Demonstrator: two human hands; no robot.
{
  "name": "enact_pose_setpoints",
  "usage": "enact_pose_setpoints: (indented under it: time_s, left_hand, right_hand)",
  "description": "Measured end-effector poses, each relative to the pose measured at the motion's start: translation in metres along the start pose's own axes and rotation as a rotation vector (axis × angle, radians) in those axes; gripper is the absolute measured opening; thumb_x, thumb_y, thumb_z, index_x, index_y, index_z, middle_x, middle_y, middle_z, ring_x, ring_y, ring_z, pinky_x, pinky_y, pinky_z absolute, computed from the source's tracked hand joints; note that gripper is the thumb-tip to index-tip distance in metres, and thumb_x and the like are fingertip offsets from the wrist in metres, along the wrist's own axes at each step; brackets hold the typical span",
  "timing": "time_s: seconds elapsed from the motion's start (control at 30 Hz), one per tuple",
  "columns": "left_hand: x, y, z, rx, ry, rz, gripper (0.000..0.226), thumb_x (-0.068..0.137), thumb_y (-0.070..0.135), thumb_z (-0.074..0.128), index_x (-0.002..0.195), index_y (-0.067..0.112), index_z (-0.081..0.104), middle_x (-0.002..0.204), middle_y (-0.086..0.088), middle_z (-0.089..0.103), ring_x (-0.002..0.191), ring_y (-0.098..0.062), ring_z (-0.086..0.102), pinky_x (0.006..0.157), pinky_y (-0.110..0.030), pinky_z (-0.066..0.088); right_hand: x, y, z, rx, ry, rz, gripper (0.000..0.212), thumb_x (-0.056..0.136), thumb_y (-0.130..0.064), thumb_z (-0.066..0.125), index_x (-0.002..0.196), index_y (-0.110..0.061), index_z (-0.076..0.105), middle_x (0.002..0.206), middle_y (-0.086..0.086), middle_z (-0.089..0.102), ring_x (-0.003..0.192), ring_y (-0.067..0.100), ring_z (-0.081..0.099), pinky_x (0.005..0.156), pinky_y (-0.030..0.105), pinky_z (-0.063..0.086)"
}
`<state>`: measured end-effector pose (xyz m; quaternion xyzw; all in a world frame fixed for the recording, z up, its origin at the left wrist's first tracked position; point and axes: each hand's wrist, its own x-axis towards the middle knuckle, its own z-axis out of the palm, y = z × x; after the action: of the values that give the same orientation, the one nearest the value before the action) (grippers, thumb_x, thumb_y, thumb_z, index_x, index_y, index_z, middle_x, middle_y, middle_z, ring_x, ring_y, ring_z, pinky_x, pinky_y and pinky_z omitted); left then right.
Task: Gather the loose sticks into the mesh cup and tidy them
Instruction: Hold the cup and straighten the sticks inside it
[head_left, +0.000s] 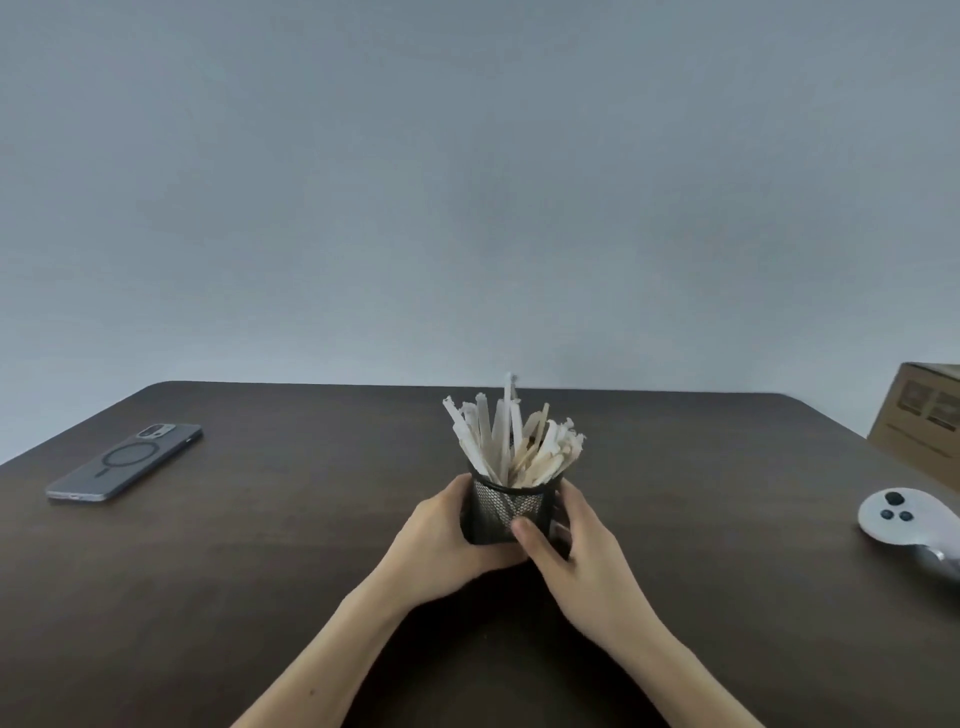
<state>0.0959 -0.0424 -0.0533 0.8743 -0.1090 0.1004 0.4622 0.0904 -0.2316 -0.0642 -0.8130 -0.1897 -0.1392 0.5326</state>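
A black mesh cup (503, 506) stands upright on the dark brown table (291, 561), near its middle. Several pale wooden sticks (511, 441) stand bunched inside it, fanning out above the rim, one taller than the others. My left hand (447, 540) wraps the cup's left side. My right hand (566, 551) holds its right side, thumb pressed on the front of the mesh. No loose sticks show on the table.
A grey phone (124, 462) lies face down at the far left. A white controller (898, 519) rests near the right edge, with a cardboard box (919, 415) behind it. A plain grey wall rises behind the table.
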Motion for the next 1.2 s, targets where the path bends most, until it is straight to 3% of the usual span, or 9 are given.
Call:
enact_pose_setpoints:
  time_s: [0.3, 0.47, 0.6, 0.63, 0.73, 0.9, 1.07, 1.2]
  left_hand:
    - [-0.001, 0.004, 0.003, 0.016, -0.023, -0.001, 0.071, 0.062, 0.059, 0.086, 0.124, 0.035, 0.061, 0.114, 0.022, 0.073, 0.106, 0.004, 0.068, 0.095, -0.034, 0.057]
    - [0.000, 0.004, 0.003, -0.044, -0.104, 0.015, 0.075, 0.070, 0.042, 0.090, 0.135, 0.026, 0.056, 0.123, 0.019, 0.071, 0.115, 0.006, 0.064, 0.105, -0.031, 0.051]
    - [0.016, 0.016, 0.023, 0.049, -0.130, 0.077, 0.073, 0.071, 0.051, 0.087, 0.133, 0.024, 0.059, 0.122, 0.019, 0.070, 0.112, 0.008, 0.064, 0.095, -0.014, 0.051]
    - [0.025, 0.020, 0.031, 0.064, -0.138, 0.091, 0.074, 0.070, 0.052, 0.086, 0.133, 0.024, 0.058, 0.122, 0.019, 0.070, 0.112, 0.007, 0.064, 0.092, -0.012, 0.050]
    - [0.062, 0.031, 0.061, 0.093, -0.170, 0.107, 0.080, 0.069, 0.054, 0.086, 0.136, 0.023, 0.057, 0.125, 0.015, 0.070, 0.113, 0.000, 0.065, 0.095, -0.019, 0.052]
    - [0.136, 0.040, 0.105, 0.133, -0.200, 0.132, 0.092, 0.059, 0.068, 0.078, 0.137, 0.023, 0.059, 0.127, 0.011, 0.071, 0.114, -0.004, 0.066, 0.099, -0.029, 0.053]
    - [0.192, 0.042, 0.140, 0.091, -0.194, 0.130, 0.070, 0.070, 0.054, 0.083, 0.129, 0.023, 0.066, 0.122, 0.010, 0.073, 0.112, -0.008, 0.068, 0.100, -0.036, 0.054]
    - [0.213, 0.037, 0.151, 0.072, -0.163, 0.120, 0.079, 0.063, 0.063, 0.077, 0.129, 0.023, 0.066, 0.121, 0.008, 0.073, 0.114, -0.011, 0.067, 0.101, -0.038, 0.054]
  right_hand:
    - [-0.002, -0.004, -0.006, -0.036, -0.016, 0.014, 0.042, 0.092, -0.035, 0.068, 0.130, -0.041, 0.051, 0.123, -0.025, 0.064, 0.115, -0.011, 0.057, 0.098, 0.017, 0.046]
    - [-0.011, -0.001, -0.021, -0.146, -0.008, 0.017, 0.043, 0.091, -0.043, 0.065, 0.131, -0.036, 0.053, 0.125, -0.017, 0.051, 0.113, -0.017, 0.049, 0.091, 0.003, 0.039]
    - [-0.008, 0.010, -0.050, -0.150, -0.008, 0.078, 0.046, 0.089, -0.046, 0.066, 0.132, -0.034, 0.054, 0.121, -0.014, 0.052, 0.108, 0.000, 0.060, 0.099, 0.027, 0.049]
    - [-0.003, 0.014, -0.060, -0.155, 0.015, 0.080, 0.049, 0.087, -0.047, 0.067, 0.132, -0.032, 0.053, 0.122, -0.015, 0.055, 0.109, 0.000, 0.061, 0.098, 0.028, 0.051]
    - [0.014, 0.031, -0.091, -0.157, 0.072, 0.128, 0.051, 0.088, -0.038, 0.071, 0.133, -0.029, 0.050, 0.121, -0.017, 0.061, 0.110, -0.001, 0.061, 0.096, 0.025, 0.050]
    - [0.062, 0.068, -0.128, -0.201, 0.137, 0.183, 0.051, 0.089, -0.036, 0.072, 0.134, -0.020, 0.054, 0.120, -0.013, 0.064, 0.113, 0.006, 0.062, 0.100, 0.030, 0.050]
    - [0.108, 0.107, -0.150, -0.230, 0.185, 0.185, 0.055, 0.086, -0.036, 0.075, 0.134, -0.017, 0.057, 0.123, -0.005, 0.067, 0.115, 0.012, 0.063, 0.103, 0.039, 0.050]
    - [0.126, 0.122, -0.154, -0.240, 0.197, 0.179, 0.055, 0.087, -0.034, 0.074, 0.136, -0.015, 0.056, 0.127, -0.002, 0.066, 0.117, 0.013, 0.062, 0.103, 0.036, 0.049]
